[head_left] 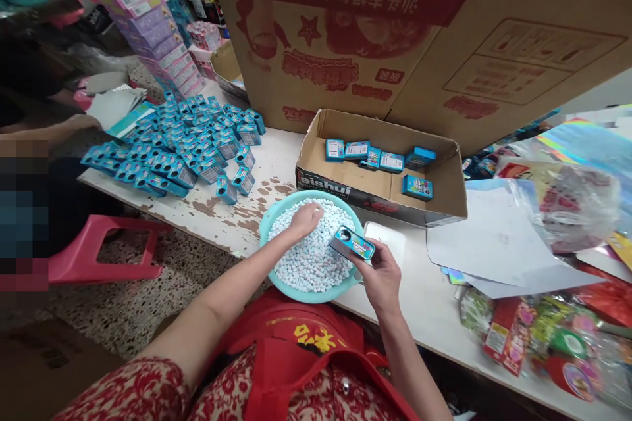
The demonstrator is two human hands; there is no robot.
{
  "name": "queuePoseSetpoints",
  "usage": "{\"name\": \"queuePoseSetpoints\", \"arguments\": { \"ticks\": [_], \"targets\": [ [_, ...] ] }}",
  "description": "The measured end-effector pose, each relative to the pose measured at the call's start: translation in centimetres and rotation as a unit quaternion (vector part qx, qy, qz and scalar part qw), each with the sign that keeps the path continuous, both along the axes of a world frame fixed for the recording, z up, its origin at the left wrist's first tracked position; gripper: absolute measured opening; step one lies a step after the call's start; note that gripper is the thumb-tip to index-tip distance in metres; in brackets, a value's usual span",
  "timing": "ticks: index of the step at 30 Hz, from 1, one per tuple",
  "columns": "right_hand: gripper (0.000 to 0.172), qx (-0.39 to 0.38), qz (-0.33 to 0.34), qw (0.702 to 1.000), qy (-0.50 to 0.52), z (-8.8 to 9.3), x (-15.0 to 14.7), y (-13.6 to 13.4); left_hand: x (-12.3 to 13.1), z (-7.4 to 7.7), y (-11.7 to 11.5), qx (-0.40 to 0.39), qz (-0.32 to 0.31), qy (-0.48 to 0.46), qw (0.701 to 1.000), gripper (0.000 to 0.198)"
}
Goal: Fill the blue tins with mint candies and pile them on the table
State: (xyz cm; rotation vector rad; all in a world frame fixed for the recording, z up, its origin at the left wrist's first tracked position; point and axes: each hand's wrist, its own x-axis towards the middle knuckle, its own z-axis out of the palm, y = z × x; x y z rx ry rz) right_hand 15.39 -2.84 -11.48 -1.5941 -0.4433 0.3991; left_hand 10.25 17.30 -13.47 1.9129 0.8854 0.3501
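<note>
My left hand (306, 220) is down in a light green basin (269, 227), its curled fingers closed on some of the small pale candies (311, 270) that fill it. Part of the fingertips is hidden among the candies. Over the basin's right side, my right hand (384, 273) grips a small blue candy box (353, 243), tilted, with a round dark hole in its upper face. Several similar blue boxes (392, 161) lie in an open cardboard carton (444, 204) just beyond the basin.
Many blue boxes (187, 138) with holes stand on the left of the white table (279, 151). A tall cardboard box (345, 33) rises behind the carton. Papers (494, 230) and bagged sweets (567, 355) lie at right. A person's hand (81, 125) and a red stool (108, 250) are at left.
</note>
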Motion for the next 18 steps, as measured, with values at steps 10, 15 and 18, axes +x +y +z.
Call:
{"name": "queuePoseSetpoints", "arguments": {
  "ticks": [10,15,18],
  "targets": [
    [0.044,-0.019,-0.028,0.999,0.011,-0.3,0.4,0.2,-0.8,-3.8,-2.9,0.039,-0.069,0.144,0.986,0.022],
    [0.046,-0.056,-0.010,0.998,0.022,-0.8,0.5,0.0,-0.8,-4.0,-1.8,-0.032,-0.012,0.074,0.997,0.016],
    [0.045,-0.068,-0.004,0.998,0.015,-0.4,0.6,-0.2,-1.0,-2.6,-1.5,-0.099,0.022,0.033,0.994,0.028]
  ]
}}
